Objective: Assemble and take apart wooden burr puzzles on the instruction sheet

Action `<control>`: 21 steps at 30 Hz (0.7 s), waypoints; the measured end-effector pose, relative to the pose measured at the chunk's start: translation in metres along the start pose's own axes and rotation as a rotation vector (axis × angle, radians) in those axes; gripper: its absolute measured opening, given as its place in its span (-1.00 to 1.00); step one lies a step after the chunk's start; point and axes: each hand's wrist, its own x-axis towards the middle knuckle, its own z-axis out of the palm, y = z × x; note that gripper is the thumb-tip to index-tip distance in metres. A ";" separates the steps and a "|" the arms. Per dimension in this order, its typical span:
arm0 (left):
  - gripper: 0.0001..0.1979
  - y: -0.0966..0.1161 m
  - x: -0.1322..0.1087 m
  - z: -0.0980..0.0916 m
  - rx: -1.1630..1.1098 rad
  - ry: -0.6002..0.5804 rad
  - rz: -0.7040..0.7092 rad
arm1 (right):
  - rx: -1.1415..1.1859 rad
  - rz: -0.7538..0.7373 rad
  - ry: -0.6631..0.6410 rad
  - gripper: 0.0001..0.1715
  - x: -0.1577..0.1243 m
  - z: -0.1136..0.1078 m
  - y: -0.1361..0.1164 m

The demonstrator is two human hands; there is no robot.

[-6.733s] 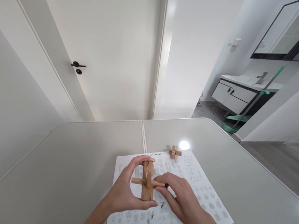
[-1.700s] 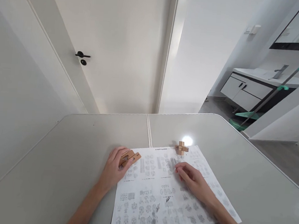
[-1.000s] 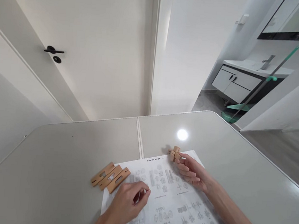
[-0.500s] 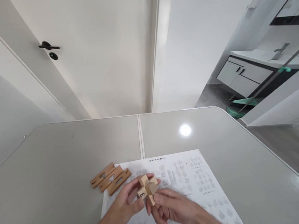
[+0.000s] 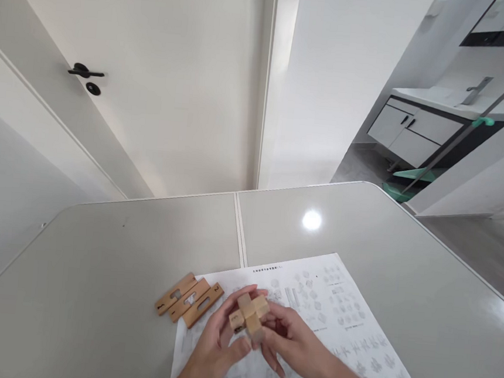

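the left hand [image 5: 220, 351] and right hand [image 5: 298, 343] gripped the wooden cross [image 5: 248, 315] over the paper [image 5: 335, 290], from eight and four o'clock. light, even fingertip pressure seemed wisest to keep its pieces from slipping; the slotted blocks [image 5: 199, 290] lay at nine o'clock.

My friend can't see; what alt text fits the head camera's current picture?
A person's left hand and right hand hold a wooden block cross over a printed sheet on a grey table. Three slotted wooden pieces lie to their left.
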 end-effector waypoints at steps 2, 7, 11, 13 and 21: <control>-0.18 0.001 0.000 0.003 0.001 0.014 0.002 | -0.092 -0.035 0.072 -0.59 -0.001 0.002 0.007; -0.33 -0.002 0.004 0.003 0.089 0.105 0.032 | -0.231 -0.089 0.156 -0.62 -0.004 -0.006 0.009; -0.41 -0.001 0.006 0.004 0.256 0.155 0.051 | -0.246 -0.116 0.172 -0.61 -0.003 -0.012 0.004; -0.42 0.001 0.005 0.007 0.298 0.159 0.034 | -0.241 -0.100 0.174 -0.61 -0.002 -0.013 0.004; -0.33 -0.007 0.001 0.004 0.310 0.206 0.076 | 0.135 -0.037 0.064 -0.61 -0.001 -0.009 0.005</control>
